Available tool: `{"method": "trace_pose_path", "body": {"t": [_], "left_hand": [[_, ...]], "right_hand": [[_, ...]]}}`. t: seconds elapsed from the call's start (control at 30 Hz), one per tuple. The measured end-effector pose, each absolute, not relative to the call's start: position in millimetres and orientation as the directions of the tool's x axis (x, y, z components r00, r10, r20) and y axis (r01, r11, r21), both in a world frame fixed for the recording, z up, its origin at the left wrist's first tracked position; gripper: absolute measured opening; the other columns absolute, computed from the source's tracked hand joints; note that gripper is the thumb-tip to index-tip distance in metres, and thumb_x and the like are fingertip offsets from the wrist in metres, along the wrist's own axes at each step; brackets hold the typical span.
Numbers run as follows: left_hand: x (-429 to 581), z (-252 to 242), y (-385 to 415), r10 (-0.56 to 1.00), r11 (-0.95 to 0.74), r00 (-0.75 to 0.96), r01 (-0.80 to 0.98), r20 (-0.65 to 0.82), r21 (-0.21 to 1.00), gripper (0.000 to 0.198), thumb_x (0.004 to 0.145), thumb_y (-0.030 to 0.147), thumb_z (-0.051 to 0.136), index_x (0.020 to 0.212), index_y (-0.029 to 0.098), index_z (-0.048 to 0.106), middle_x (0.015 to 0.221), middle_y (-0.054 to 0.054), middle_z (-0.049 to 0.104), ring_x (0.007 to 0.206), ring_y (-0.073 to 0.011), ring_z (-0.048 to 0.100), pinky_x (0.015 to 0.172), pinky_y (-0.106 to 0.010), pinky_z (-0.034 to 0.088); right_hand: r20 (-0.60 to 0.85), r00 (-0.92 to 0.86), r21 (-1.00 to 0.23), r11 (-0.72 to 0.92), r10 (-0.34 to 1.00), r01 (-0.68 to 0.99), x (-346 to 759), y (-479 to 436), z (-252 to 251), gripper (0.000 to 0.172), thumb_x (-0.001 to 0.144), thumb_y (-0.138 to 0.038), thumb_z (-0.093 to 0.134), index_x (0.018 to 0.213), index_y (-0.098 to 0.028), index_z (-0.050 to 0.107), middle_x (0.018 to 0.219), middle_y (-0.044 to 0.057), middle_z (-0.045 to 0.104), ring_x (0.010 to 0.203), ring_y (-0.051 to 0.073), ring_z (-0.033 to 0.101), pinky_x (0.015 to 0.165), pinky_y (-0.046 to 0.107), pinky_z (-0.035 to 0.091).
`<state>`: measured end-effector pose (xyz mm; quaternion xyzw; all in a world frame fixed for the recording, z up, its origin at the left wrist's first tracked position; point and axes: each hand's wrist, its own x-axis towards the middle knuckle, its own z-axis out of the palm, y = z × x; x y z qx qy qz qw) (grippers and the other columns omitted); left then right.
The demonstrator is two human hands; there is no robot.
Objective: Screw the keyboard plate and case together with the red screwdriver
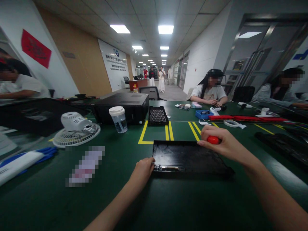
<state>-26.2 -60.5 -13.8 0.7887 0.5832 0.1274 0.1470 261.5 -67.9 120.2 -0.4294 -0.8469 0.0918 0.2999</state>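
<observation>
A shallow black tray-like panel (187, 157) lies on the green table in front of me, with a small shiny metallic strip (170, 168) inside its near left edge. My left hand (143, 168) grips the panel's left edge, its fingers curled round the rim. Over the panel's far right part is my right hand (218, 141), closed around a red object (213, 140), perhaps a tool handle; whatever extends below it cannot be made out. Beyond the panel stands a black box (158, 116) holding many small round parts.
On the left are a white fan (75, 130), a lidded cup (118, 119), a large black case (122, 107) and blue-and-white gloves (26, 163). At the right lie a blue tray (204, 114), a red strip (247, 118) and another black panel (284, 147). People sit across and at both sides.
</observation>
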Motion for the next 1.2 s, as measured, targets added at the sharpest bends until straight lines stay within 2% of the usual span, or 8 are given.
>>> {"method": "trace_pose_path", "body": {"t": [0.13,0.23,0.33,0.57,0.83,1.03,1.13,1.2], "left_hand": [[-28,-14,-62,0.955,-0.288,0.292,0.877,0.049,0.385,0.028,0.084,0.021,0.038,0.1,0.019,0.061,0.096,-0.006,0.065,0.088,-0.0157,0.06,0.079,-0.026,0.044],[-29,-13,-64,0.955,-0.291,0.292,0.879,0.056,0.378,0.027,0.084,0.022,0.039,0.099,0.019,0.061,0.095,-0.006,0.065,0.087,-0.0158,0.06,0.079,-0.026,0.044],[-29,-11,-65,0.95,-0.305,0.308,0.891,0.045,0.337,0.028,0.085,0.024,0.038,0.095,0.018,0.063,0.092,-0.007,0.065,0.085,-0.0159,0.06,0.079,-0.027,0.044],[-32,3,-71,0.9,-0.423,0.436,0.867,0.01,0.263,0.037,0.088,0.032,0.032,0.088,0.017,0.065,0.088,-0.008,0.065,0.08,-0.0163,0.06,0.075,-0.029,0.045],[-25,6,-82,0.797,-0.589,0.604,0.783,-0.019,0.201,0.045,0.089,0.042,0.029,0.08,0.017,0.065,0.078,-0.007,0.064,0.072,-0.0156,0.059,0.069,-0.027,0.043],[-10,2,-98,0.667,-0.708,0.744,0.626,0.022,0.327,0.034,0.087,0.04,0.037,0.106,0.023,0.06,0.095,-0.006,0.064,0.088,-0.0158,0.059,0.077,-0.026,0.044],[-4,0,-105,0.59,-0.763,0.804,0.526,0.072,0.376,0.044,0.084,0.04,0.043,0.127,0.027,0.043,0.113,-0.006,0.059,0.103,-0.0179,0.054,0.09,-0.032,0.04],[0,-2,-108,0.522,-0.8,0.849,0.453,0.085,0.393,0.052,0.085,0.039,0.043,0.134,0.028,0.031,0.125,-0.006,0.052,0.114,-0.0189,0.047,0.102,-0.039,0.03]], "right_hand": [[0.309,-0.304,-0.105,0.35,0.901,0.931,325,-73,89,0.03,0.079,-0.049,0.05,0.086,-0.023,0.063,0.09,0.005,0.059,0.069,0.018,0.057,0.061,0.029,0.042],[0.207,-0.244,-0.012,0.251,0.948,0.968,358,-85,51,0.035,0.081,-0.053,0.044,0.093,-0.026,0.063,0.093,0.006,0.059,0.07,0.019,0.059,0.06,0.03,0.045],[0.106,-0.194,-0.066,0.201,0.975,0.977,372,-103,16,0.039,0.081,-0.056,0.041,0.092,-0.026,0.064,0.092,0.006,0.059,0.067,0.018,0.061,0.054,0.028,0.047],[0.085,-0.146,-0.146,0.158,0.986,0.977,378,-119,-19,0.039,0.079,-0.058,0.043,0.093,-0.026,0.061,0.096,0.005,0.056,0.071,0.017,0.061,0.057,0.027,0.049],[0.266,-0.089,-0.034,0.102,0.96,0.994,392,-83,-30,0.047,0.077,-0.06,0.044,0.1,-0.022,0.06,0.102,0.01,0.055,0.073,0.022,0.061,0.056,0.031,0.049],[0.248,-0.047,0.005,0.047,0.968,0.999,376,-42,-21,0.05,0.082,-0.052,0.04,0.122,-0.021,0.047,0.109,0.012,0.06,0.089,0.029,0.061,0.066,0.037,0.049],[0.17,-0.062,-0.098,0.079,0.984,0.992,358,-25,-14,0.046,0.084,-0.044,0.041,0.124,-0.023,0.043,0.104,0.008,0.064,0.09,0.026,0.062,0.067,0.034,0.048],[0.156,-0.075,-0.116,0.094,0.985,0.989,342,-20,-7,0.043,0.084,-0.041,0.042,0.123,-0.023,0.044,0.101,0.007,0.066,0.089,0.026,0.063,0.067,0.033,0.048]]}}
